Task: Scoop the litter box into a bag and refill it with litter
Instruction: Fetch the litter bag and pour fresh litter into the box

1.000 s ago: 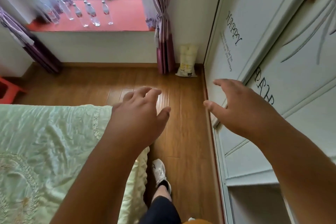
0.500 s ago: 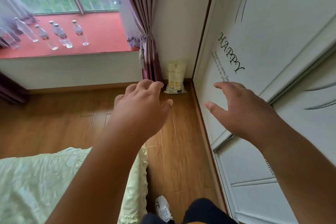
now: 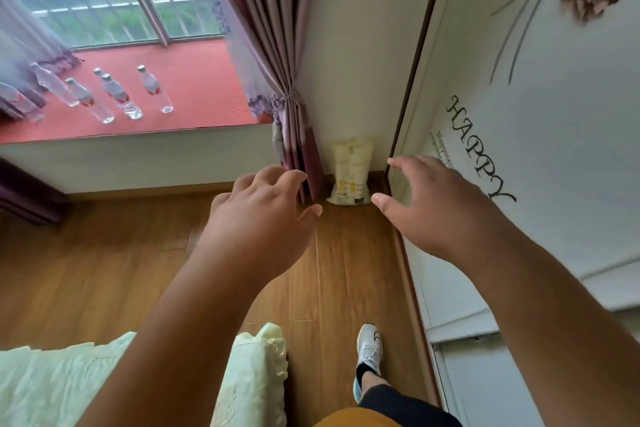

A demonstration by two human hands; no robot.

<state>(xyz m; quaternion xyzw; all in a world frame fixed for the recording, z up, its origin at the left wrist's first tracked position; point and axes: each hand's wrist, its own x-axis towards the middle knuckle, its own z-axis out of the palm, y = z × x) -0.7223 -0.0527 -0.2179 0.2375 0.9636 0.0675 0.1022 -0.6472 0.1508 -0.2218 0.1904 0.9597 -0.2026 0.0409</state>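
Observation:
A pale yellow litter bag (image 3: 350,174) stands upright on the wooden floor in the far corner, between the curtain and the wardrobe. My left hand (image 3: 263,218) and my right hand (image 3: 433,204) are both stretched out in front of me, fingers spread, holding nothing. They hover well above the floor, one on each side of the bag in the picture, and still some way short of it. No litter box or scoop shows in this view.
A bed with a pale green cover (image 3: 52,385) is at the lower left. A white sliding wardrobe (image 3: 554,149) runs along the right. A purple curtain (image 3: 277,62) hangs by the corner. Several water bottles (image 3: 117,97) stand on the red window ledge. My shoe (image 3: 369,350) is on the floor.
I have walked forward along the gap between bed and wardrobe. The yellow bag has grown nearer and larger, and both empty hands have stayed raised and spread.

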